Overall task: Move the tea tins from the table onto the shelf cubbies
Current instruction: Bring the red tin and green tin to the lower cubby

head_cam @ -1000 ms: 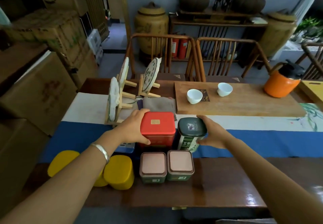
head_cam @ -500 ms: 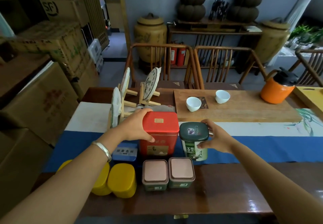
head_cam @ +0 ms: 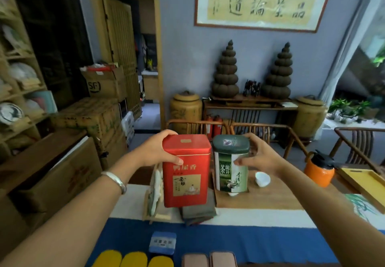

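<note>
Wooden shelf (head_cam: 19,91): stands at the far left, well apart from the table; its cubbies look partly filled with wrapped discs, so a free cubby has to be picked before setting anything down.
Table (head_cam: 260,231): blue and white runner across it; more tins remain along the near edge, so the task looks only begun.
Red tin (head_cam: 186,171): tall, square, lifted clear of the table and upright, roughly over the table's middle.
Green tin (head_cam: 231,165): rounded, dark lid, also in the air and upright, just beside the red tin on its right; whether the two touch cannot be told.
Left hand (head_cam: 160,152): wrapped round the red tin's top left side, thumb on the front just below the lid seam, gripping it firmly.
Right hand (head_cam: 260,158): closed on the green tin from the right, fingers curled behind the lid, thumb on the label.
Yellow tins (head_cam: 134,259): three at the near left edge, waiting.
Pink-lidded tins (head_cam: 209,259): two side by side at the near edge.
Small blue tin (head_cam: 163,242): on the runner, just behind the yellow ones.
Doing it well: hold the bodies rather than the lids, since a lid might slip off; keep both tins upright while turning left, carry them above the stands and cups, and seat one tin fully before releasing the other.
</note>
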Motion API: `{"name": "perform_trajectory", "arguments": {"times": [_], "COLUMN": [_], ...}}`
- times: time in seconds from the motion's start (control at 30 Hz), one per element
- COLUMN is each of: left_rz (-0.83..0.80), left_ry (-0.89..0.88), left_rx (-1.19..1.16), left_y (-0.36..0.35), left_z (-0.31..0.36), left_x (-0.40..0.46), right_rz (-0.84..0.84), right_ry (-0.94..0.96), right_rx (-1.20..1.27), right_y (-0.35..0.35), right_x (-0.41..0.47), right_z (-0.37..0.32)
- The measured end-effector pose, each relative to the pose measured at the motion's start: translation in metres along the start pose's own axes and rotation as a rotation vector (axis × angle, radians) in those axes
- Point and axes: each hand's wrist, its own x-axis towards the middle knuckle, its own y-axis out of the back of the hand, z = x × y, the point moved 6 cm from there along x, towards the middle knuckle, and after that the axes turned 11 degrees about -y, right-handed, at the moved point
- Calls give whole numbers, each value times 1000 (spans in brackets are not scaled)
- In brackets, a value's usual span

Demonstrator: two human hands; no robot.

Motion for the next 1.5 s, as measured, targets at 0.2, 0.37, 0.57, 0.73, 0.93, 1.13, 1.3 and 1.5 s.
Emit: {"name": "perform_trajectory", "arguments": {"times": [0.2,0.37,0.57,0.73,0.93,1.13,1.3,1.5], "left_rz": [146,348,608,816,1024,1187,1256,1322], "left_ry": [17,125,351,525,738,894,954,956], "left_rx": [123,233,302,319,414,495,535,522], "left_y": [96,167,213,213,195,184,201,233], "left_z": [68,103,131,163,226,288,321,319], "left_x": [-68,-176,-354,-518,-714,-885,-993,-1079], "right_rz": [-111,-299,-570,-814,-1117,-1346,-1461,-1483], "right_ry": [172,328,487,570,687,799,807,810], "right_rx": [21,53,96,33,42,81,130,129], "right_y": [-45,-125,-265,-399,-545,-666,-751,-830], "right_x": [4,3,-39,-105,-241,-389,-479,-531], "right_z": [-100,-181,-258,-310,-377,-437,-480,-521]}}
